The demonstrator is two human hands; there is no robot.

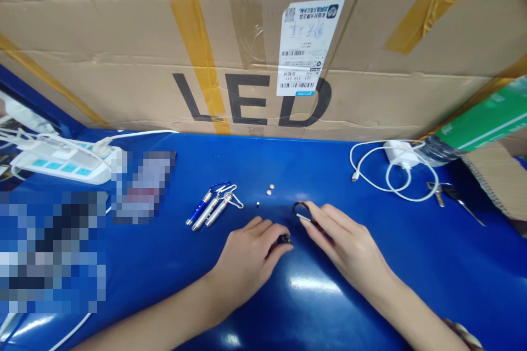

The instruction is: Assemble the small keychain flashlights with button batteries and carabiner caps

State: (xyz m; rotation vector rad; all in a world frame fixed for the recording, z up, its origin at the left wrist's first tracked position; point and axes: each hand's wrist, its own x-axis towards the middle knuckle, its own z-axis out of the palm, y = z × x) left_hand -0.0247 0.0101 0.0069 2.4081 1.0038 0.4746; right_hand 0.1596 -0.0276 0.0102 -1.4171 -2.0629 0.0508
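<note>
I had a small black part (285, 239) pinched between the fingertips of my left hand (251, 255), curled nearly closed around it, so little of it showed. My right hand (346, 244) lay flat over a thin black body, fingers half shut on it, with its black clip loop (299, 209) sticking out beyond my fingertips. The two pieces sat just beside each other near the middle of the blue bench (411, 263), not yet joined as far as I could tell.

To do this well, I judged I should keep the body pressed still with the right hand and bring the small part up square to its end, turning it lightly so it seated straight instead of cocked. My own fingers hid the joint, so lifting both pieces a little off the bench would have let me see the fit.

Two button cells (270, 190) and a tiny metal bit (257, 204) lay loose just behind my hands; a careless sweep could have scattered them. Three finished pen lights (212, 205) rested toward the left, well apart. A white charger and cable (395, 167) sat at the back right, a power strip (61, 162) at the back left, under the cardboard box (263, 38).
</note>
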